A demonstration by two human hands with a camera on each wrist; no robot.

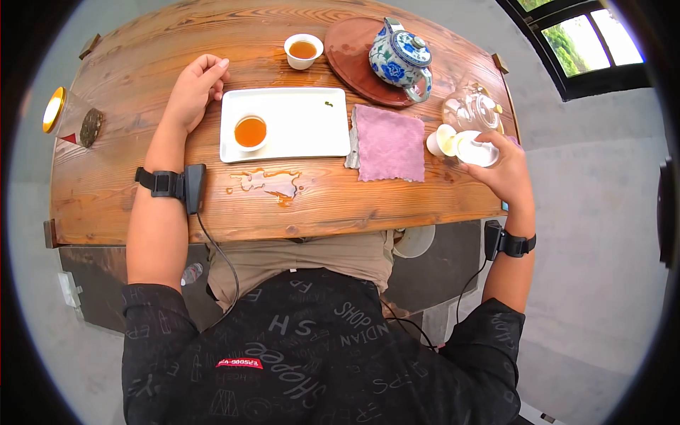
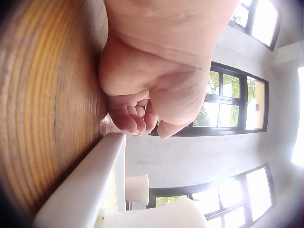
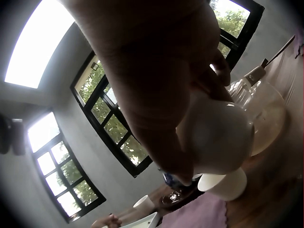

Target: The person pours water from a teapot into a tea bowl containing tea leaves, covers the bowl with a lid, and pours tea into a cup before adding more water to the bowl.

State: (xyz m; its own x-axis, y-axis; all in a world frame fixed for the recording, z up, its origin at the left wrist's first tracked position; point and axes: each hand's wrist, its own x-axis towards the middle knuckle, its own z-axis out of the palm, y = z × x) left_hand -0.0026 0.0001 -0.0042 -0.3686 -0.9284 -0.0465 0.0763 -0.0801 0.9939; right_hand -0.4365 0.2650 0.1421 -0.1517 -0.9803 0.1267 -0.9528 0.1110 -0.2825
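Note:
My right hand point(image 1: 511, 170) grips a small white cup point(image 1: 476, 147) at the right side of the wooden table, thumb and fingers on its sides. The cup is tilted, and in the right wrist view its rounded outside point(image 3: 218, 137) shows. Close beside it is another white cup point(image 1: 434, 144), overlapped by the held one in the right wrist view. Just behind stands a clear glass teapot point(image 1: 467, 106). On the far left, my left hand point(image 1: 195, 92) rests on its side on the table, fingers loosely curled around nothing, next to the white rectangular tray point(image 1: 304, 134).
A white cup of amber tea point(image 1: 251, 132) stands on the tray, another point(image 1: 303, 51) behind it. A blue-and-white teapot point(image 1: 400, 57) sits on a round brown board point(image 1: 347, 42). A pink cloth point(image 1: 391, 145) lies right of the tray. Spilled liquid point(image 1: 273, 185) wets the front.

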